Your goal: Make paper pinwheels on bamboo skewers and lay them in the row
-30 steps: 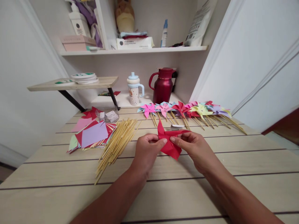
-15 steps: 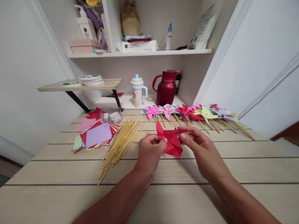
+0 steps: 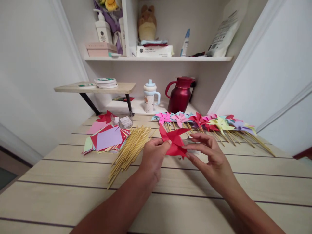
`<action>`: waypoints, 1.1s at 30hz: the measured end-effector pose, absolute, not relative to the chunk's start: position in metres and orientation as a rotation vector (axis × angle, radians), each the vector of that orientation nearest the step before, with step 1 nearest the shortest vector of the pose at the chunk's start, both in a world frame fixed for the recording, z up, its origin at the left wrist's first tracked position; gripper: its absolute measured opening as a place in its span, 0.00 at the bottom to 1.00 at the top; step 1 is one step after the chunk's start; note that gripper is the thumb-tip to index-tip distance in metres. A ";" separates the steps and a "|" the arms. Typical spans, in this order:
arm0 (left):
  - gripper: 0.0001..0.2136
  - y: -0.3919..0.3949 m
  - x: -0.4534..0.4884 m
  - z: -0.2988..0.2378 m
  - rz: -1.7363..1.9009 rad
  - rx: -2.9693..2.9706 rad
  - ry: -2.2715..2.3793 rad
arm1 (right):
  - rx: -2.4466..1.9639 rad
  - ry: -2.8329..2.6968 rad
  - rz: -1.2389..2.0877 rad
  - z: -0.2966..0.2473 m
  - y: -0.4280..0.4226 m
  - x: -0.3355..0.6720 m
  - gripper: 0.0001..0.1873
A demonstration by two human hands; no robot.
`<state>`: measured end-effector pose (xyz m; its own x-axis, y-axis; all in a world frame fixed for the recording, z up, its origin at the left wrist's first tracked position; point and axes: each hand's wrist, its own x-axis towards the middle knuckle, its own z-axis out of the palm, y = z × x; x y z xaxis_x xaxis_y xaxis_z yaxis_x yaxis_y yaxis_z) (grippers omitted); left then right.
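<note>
A red paper pinwheel [image 3: 173,140] is held above the table in front of me. My left hand [image 3: 156,154] pinches its left side, thumb on the front face and fingers behind. At the lower right blade, the thumb and index fingertip of my right hand [image 3: 207,151] close on the paper edge, its other fingers raised. Behind those fingers shows something pale that I cannot make out. Just below the pinwheel is a tiny shiny piece [image 3: 179,158], too small to name. Thin bamboo-coloured sticks [image 3: 131,151] lie in a pile left of my left hand.
Finished pinwheels on sticks [image 3: 220,125] line the table's back right. Coloured paper squares [image 3: 109,138] and a clear box [image 3: 125,122] are at the left. Behind stand a small raised shelf [image 3: 73,87] with tape rolls [image 3: 106,83], a cup [image 3: 149,97] and a red jug [image 3: 179,96].
My right hand has shifted its hold from the upper right blade to the lower right edge. The pinwheel has turned and tilted slightly. The whole view has shifted, with things appearing farther right.
</note>
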<state>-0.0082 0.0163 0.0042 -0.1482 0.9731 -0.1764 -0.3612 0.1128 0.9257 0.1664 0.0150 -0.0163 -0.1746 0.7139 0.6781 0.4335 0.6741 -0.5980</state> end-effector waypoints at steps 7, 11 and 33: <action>0.05 0.008 -0.001 0.007 1.342 0.906 1.164 | -1.004 -1.763 0.390 -0.016 0.015 0.167 0.02; 0.04 0.007 0.004 0.006 1.320 0.968 1.202 | -1.058 -1.724 0.435 -0.014 0.014 0.166 0.04; 0.07 0.009 -0.002 0.006 1.384 0.755 1.155 | -1.026 -1.716 0.536 -0.017 0.016 0.166 0.06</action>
<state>-0.0021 0.0086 0.0060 -0.1694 0.9704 -0.1720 -0.3429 0.1056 0.9334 0.1663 0.0156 -0.0169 -0.1152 0.8349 0.5383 0.3800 0.5377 -0.7526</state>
